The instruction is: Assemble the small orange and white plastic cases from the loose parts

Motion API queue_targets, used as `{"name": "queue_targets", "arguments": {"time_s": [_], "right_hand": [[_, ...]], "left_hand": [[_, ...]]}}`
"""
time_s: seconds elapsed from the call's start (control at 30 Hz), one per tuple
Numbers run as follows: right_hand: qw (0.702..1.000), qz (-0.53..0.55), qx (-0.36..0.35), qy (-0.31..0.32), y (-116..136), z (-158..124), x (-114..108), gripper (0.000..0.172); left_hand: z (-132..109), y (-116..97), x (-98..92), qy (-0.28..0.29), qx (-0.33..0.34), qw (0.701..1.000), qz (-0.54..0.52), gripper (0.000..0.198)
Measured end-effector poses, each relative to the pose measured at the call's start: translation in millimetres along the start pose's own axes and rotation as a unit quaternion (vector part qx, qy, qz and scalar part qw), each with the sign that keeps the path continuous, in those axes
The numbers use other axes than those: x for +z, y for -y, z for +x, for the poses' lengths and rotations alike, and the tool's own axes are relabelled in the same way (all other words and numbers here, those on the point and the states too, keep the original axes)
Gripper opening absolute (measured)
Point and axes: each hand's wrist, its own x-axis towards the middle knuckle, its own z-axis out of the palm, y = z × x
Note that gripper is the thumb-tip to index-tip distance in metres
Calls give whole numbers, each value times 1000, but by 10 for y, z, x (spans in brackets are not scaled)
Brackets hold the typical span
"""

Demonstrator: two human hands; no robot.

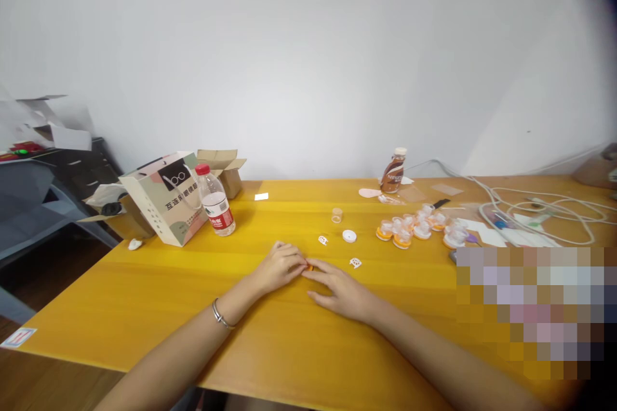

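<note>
A small orange piece (pixel 310 267) is pinched at the fingertips of my left hand (pixel 283 268), which is closed just above the table; the fingers cover most of it. My right hand (pixel 341 290) reaches in from the other side with its fingers stretched out and its thumb apart. Its fingertips are at the orange piece. Beyond the hands lie two white openwork pieces, one farther off (pixel 322 240) and one nearer my right hand (pixel 355 263). Close to them are a white round disc (pixel 349 236) and a small clear plastic cup (pixel 337 215).
Several clear pieces with orange bases (pixel 402 231) cluster at the right, near a brown drink bottle (pixel 393 172) and white cables (pixel 530 196). At the left stand a water bottle (pixel 215 202), a paper bag (pixel 168 205) and a cardboard box (pixel 231 176). A blurred patch hides the right edge.
</note>
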Motion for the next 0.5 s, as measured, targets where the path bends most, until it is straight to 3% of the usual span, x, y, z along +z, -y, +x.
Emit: {"name": "queue_targets", "arguments": {"time_s": [0.13, 0.37, 0.5], "right_hand": [[1000, 12, -1, 0, 7, -1, -12, 39], [1000, 18, 2, 9, 22, 6, -20, 40], [1000, 17, -1, 11, 39, 13, -36, 39]], "left_hand": [[11, -28, -65, 26, 2, 999, -28, 19], [98, -7, -51, 32, -80, 988, -130, 18], [108, -36, -68, 21, -100, 990, -93, 14]]}}
